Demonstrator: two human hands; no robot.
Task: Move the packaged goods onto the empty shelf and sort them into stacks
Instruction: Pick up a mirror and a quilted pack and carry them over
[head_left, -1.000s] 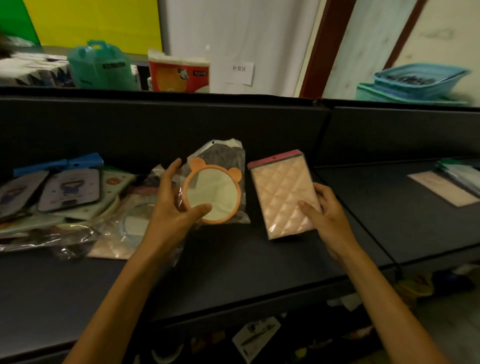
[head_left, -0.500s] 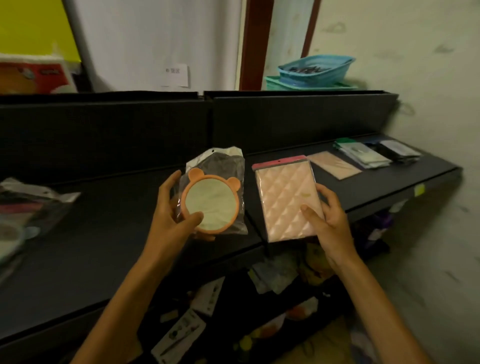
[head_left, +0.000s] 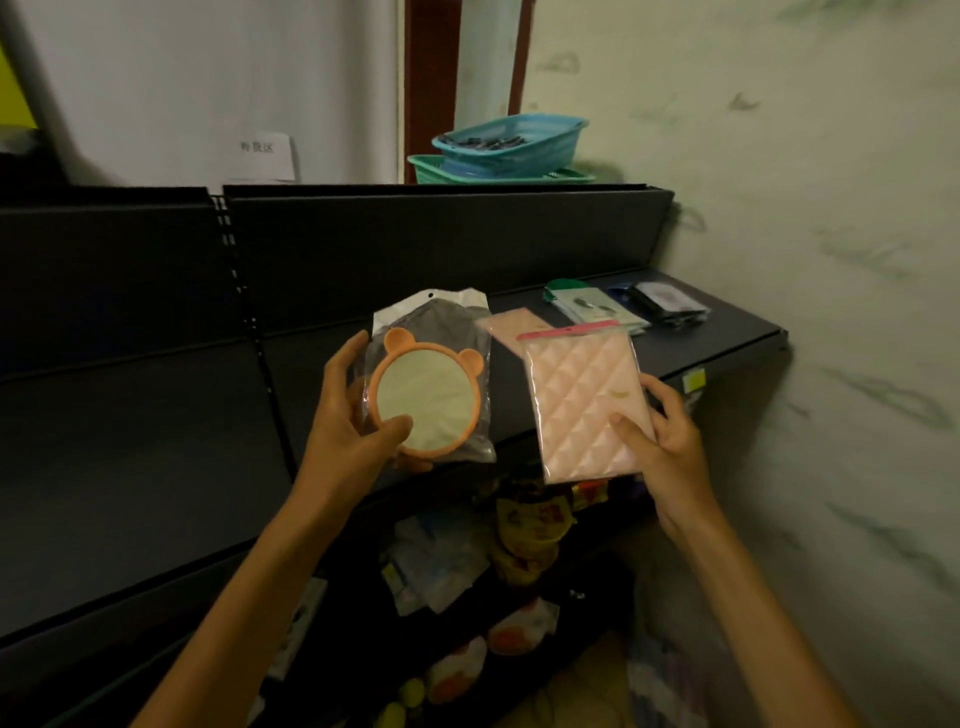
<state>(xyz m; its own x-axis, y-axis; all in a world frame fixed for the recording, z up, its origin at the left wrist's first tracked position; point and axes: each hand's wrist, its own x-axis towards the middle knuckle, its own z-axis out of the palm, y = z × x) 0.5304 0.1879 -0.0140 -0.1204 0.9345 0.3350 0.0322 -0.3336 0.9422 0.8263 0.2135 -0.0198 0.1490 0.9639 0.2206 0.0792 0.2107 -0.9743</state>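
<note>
Round orange bear-eared mirror in clear plastic bag (head_left: 428, 397), frame centre: pinched at left rim by left hand (head_left: 349, 415), thumb on glass; likely fragile, slippery film; pink quilted flat packet (head_left: 587, 402), centre right: light, pliable; right hand (head_left: 662, 436) fingers curled on lower right corner; dark shelf (head_left: 727, 332) beyond.

Dim corner with dark shelving against pale walls.
A black shelf (head_left: 727, 332) with a tall back panel (head_left: 447, 244) meets a stained greenish wall (head_left: 831, 208) on its right. Behind the panel stand a white wall (head_left: 208, 78) bearing a paper label (head_left: 262, 156), a red-brown door frame (head_left: 428, 88), and stacked blue and green baskets (head_left: 509, 150). Light is low.
</note>
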